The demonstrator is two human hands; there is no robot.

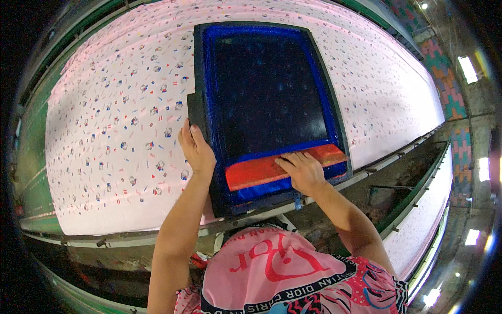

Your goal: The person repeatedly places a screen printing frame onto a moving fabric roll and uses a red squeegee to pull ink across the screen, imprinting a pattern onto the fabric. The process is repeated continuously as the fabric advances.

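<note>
A dark screen-printing frame (203, 68) with blue ink round its mesh lies on white fabric (104, 136) printed with small figures. Across the near end of the frame rests a red-orange squeegee (251, 171), slightly slanted. My right hand (304, 171) is closed over the squeegee's top edge, right of its middle, the fingers pointing left. At the frame's left side, my left hand (197, 150) grips the edge just below a black block (195, 112). Part of its fingers is hidden. Blue ink (266, 190) pools on the near side of the squeegee.
The long printing table ends at a near rail (157, 230) with small metal stops. To the right stands another long table (413, 220) with pale fabric. A patterned pink garment or cloth (261, 261) is at my front. Bright lamps show at far right.
</note>
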